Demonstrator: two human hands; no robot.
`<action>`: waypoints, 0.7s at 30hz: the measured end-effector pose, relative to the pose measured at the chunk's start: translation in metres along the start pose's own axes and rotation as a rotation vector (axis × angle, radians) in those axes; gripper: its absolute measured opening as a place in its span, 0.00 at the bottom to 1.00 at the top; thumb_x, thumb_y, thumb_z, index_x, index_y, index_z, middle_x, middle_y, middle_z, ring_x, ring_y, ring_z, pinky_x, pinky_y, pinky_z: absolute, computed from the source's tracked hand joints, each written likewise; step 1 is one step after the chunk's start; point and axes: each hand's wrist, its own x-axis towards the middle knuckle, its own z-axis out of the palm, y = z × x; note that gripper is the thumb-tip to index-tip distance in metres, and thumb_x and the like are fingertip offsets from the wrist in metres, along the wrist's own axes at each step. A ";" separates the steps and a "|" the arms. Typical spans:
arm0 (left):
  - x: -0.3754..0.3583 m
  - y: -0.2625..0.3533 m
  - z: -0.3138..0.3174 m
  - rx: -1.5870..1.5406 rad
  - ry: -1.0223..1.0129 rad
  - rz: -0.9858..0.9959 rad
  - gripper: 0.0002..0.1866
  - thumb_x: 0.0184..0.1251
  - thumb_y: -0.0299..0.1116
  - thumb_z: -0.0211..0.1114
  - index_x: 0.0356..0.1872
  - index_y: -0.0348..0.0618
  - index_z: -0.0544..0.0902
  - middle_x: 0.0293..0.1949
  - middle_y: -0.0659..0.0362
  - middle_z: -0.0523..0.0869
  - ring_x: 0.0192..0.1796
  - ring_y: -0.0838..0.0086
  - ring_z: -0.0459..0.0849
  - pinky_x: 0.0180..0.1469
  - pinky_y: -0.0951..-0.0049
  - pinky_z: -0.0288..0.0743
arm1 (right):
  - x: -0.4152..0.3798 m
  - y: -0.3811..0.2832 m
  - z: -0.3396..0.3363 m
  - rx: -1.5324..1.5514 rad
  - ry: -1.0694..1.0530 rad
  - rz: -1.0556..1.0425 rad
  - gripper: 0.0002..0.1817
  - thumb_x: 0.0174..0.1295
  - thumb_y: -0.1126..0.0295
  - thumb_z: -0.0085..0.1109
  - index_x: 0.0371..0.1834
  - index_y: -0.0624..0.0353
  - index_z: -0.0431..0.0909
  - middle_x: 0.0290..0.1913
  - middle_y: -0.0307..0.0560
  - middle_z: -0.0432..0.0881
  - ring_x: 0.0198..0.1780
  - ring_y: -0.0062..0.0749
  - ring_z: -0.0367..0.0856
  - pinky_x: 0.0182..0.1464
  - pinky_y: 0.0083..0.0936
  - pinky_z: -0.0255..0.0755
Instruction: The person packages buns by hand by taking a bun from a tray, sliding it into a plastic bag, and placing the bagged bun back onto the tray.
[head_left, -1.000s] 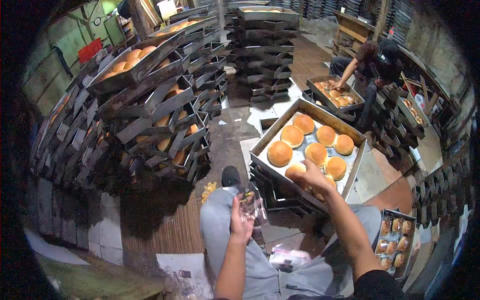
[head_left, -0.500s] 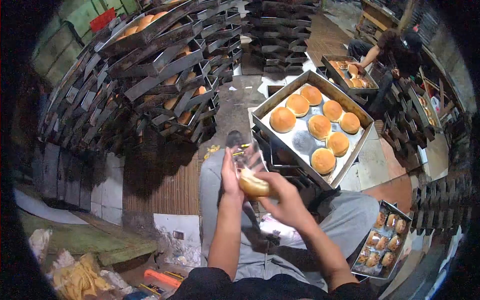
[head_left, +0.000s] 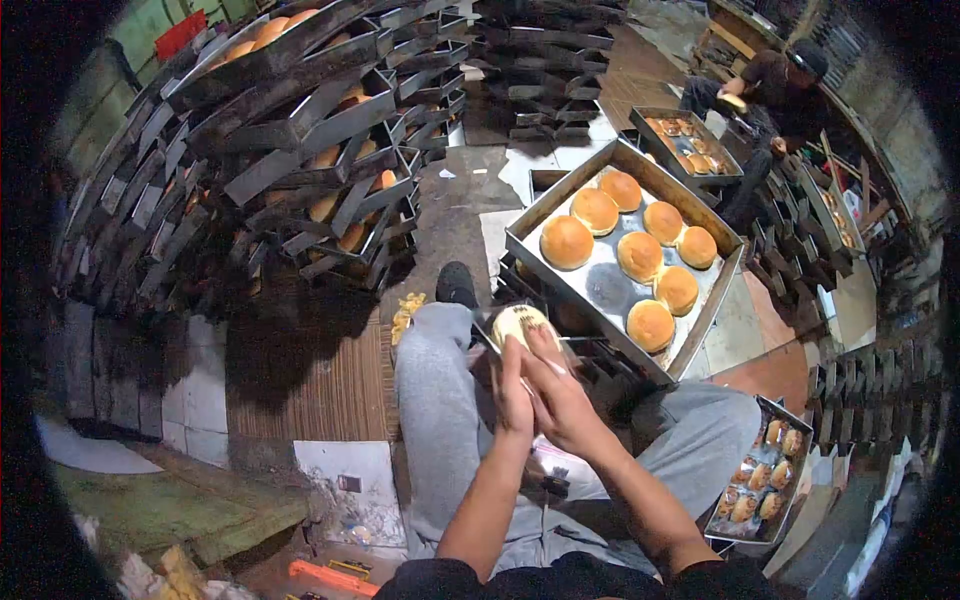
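Between my knees, a bun (head_left: 521, 321) in a clear plastic bag shows its pale side upward, with dark print across it. My left hand (head_left: 514, 396) is closed along the bag's left side. My right hand (head_left: 566, 397) presses against it, fingers over the bun's near right edge. Both palms come close together, so the lower part of the bag is hidden. Just beyond my hands a metal tray (head_left: 612, 318) holds several golden buns (head_left: 640, 256). A white plastic bundle (head_left: 553, 462) lies in my lap below my wrists.
Tall stacks of dark metal trays (head_left: 290, 150) holding buns rise on the left. Another tray (head_left: 765, 405) with bagged buns stands at my right knee. At the upper right a co-worker (head_left: 770, 105) holds a bun beside a tray (head_left: 690, 180). An orange-handled tool (head_left: 335, 577) lies lower left.
The bun has gone from my right hand into the plastic bag, and both hands have come together around it. The co-worker has lifted a bun from their tray. My view has shifted slightly.
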 end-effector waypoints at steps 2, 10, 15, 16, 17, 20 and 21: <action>0.020 -0.003 -0.005 -0.345 0.043 -0.139 0.31 0.84 0.58 0.51 0.66 0.39 0.78 0.56 0.54 0.87 0.55 0.66 0.86 0.60 0.65 0.80 | -0.009 -0.004 -0.002 0.096 -0.035 0.072 0.22 0.72 0.71 0.60 0.68 0.63 0.75 0.72 0.67 0.71 0.74 0.61 0.68 0.74 0.44 0.64; 0.040 0.018 -0.030 -0.413 0.001 -0.178 0.34 0.80 0.63 0.52 0.65 0.40 0.78 0.56 0.49 0.88 0.47 0.60 0.91 0.42 0.59 0.90 | -0.035 -0.030 -0.037 0.781 -0.536 0.300 0.10 0.74 0.66 0.64 0.40 0.62 0.80 0.36 0.38 0.81 0.38 0.21 0.79 0.41 0.25 0.76; 0.009 0.035 0.011 -0.438 0.214 -0.163 0.32 0.80 0.62 0.53 0.62 0.42 0.80 0.48 0.53 0.92 0.41 0.65 0.92 0.37 0.59 0.89 | -0.016 -0.033 -0.017 0.737 -0.016 0.318 0.09 0.74 0.67 0.64 0.44 0.63 0.80 0.33 0.44 0.83 0.33 0.23 0.79 0.36 0.27 0.74; 0.009 0.034 0.007 -0.436 0.217 -0.155 0.32 0.80 0.62 0.53 0.62 0.42 0.80 0.48 0.53 0.92 0.41 0.65 0.92 0.37 0.59 0.89 | -0.020 -0.030 -0.013 0.635 -0.093 0.289 0.10 0.74 0.67 0.63 0.46 0.64 0.80 0.34 0.49 0.83 0.33 0.28 0.80 0.37 0.30 0.75; 0.013 0.032 -0.005 -0.439 0.110 -0.112 0.31 0.80 0.61 0.53 0.63 0.43 0.80 0.50 0.53 0.91 0.44 0.63 0.92 0.38 0.57 0.89 | -0.026 -0.029 -0.010 0.535 -0.166 0.260 0.10 0.75 0.67 0.63 0.47 0.64 0.79 0.34 0.54 0.82 0.32 0.33 0.80 0.38 0.33 0.75; 0.026 0.057 -0.036 -0.455 -0.072 -0.066 0.29 0.80 0.59 0.53 0.64 0.45 0.80 0.52 0.53 0.91 0.48 0.60 0.92 0.40 0.53 0.90 | -0.039 -0.042 -0.039 0.692 -0.660 0.260 0.11 0.74 0.67 0.63 0.49 0.65 0.79 0.38 0.58 0.84 0.38 0.40 0.85 0.47 0.39 0.79; 0.034 0.062 -0.054 -0.472 -0.100 -0.074 0.29 0.80 0.59 0.53 0.64 0.45 0.80 0.52 0.52 0.90 0.49 0.59 0.91 0.44 0.51 0.90 | -0.038 -0.043 -0.045 0.802 -0.806 0.433 0.12 0.73 0.68 0.64 0.51 0.65 0.80 0.38 0.57 0.85 0.39 0.40 0.86 0.47 0.36 0.80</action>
